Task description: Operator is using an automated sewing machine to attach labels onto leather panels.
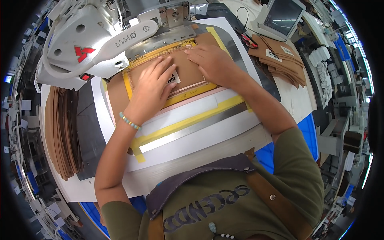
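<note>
A brown fabric piece (186, 70) lies inside a yellow rectangular frame (182, 97) under the sewing machine head. My left hand (151, 86) rests flat on it with fingers spread, beside a small white label (173, 77) with black print that it partly covers. On the far right part of the fabric, my right hand (212, 64) lies palm down, fingers stretched toward the frame's upper right corner. What is under the palms is hidden. A beaded bracelet circles my left wrist.
The white sewing machine head (80, 44) overhangs at upper left. Brown fabric pieces (62, 132) stand stacked at left; more labelled brown pieces (278, 60) lie at right, near red-handled snips (249, 41) and a control screen (284, 16). Blue bins (308, 136) sit below the table edge.
</note>
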A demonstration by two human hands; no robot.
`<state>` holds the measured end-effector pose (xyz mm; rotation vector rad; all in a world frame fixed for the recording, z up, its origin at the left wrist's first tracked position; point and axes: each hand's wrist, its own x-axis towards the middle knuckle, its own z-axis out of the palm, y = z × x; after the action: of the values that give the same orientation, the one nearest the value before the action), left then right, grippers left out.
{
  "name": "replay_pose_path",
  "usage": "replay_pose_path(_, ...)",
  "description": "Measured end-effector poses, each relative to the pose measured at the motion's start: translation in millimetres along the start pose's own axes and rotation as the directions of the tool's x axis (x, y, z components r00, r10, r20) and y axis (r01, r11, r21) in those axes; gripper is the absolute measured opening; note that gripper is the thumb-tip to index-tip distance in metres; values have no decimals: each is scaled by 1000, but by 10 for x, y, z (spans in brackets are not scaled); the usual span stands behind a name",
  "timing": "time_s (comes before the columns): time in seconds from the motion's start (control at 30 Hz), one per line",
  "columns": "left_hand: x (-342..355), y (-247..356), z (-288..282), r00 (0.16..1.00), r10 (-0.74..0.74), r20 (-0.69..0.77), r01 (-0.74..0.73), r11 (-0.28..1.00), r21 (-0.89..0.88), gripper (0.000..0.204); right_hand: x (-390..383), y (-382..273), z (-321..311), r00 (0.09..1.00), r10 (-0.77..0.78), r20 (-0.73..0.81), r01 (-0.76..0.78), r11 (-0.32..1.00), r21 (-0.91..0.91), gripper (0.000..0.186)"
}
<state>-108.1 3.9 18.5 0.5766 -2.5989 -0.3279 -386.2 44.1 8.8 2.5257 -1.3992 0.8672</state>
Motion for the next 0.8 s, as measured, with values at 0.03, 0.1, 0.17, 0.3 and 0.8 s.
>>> replay_pose_path(0.03,-120,3,-73,998,-49,44,46,996,71,51,-9,-14,6,999,-41,3,41,999,-33,25)
replay_pose_path(0.1,-303,-6,-170,990,-108,87,94,985,145,50,-31,-51,15,999,-14,52,20,993,-118,26)
replay_pose_path(0.17,-431,-16,-211,988,-145,55,128,962,241,49,-44,-80,17,996,-3,87,20,981,-192,27)
replay_pose_path(0.3,-544,-63,-249,986,-164,43,147,953,263,50,-35,-106,-6,992,-1,123,29,972,-231,31)
replay_pose_path(0.8,-516,-84,-287,981,-182,61,150,927,343,60,25,-110,-31,990,-39,136,72,965,-251,32)
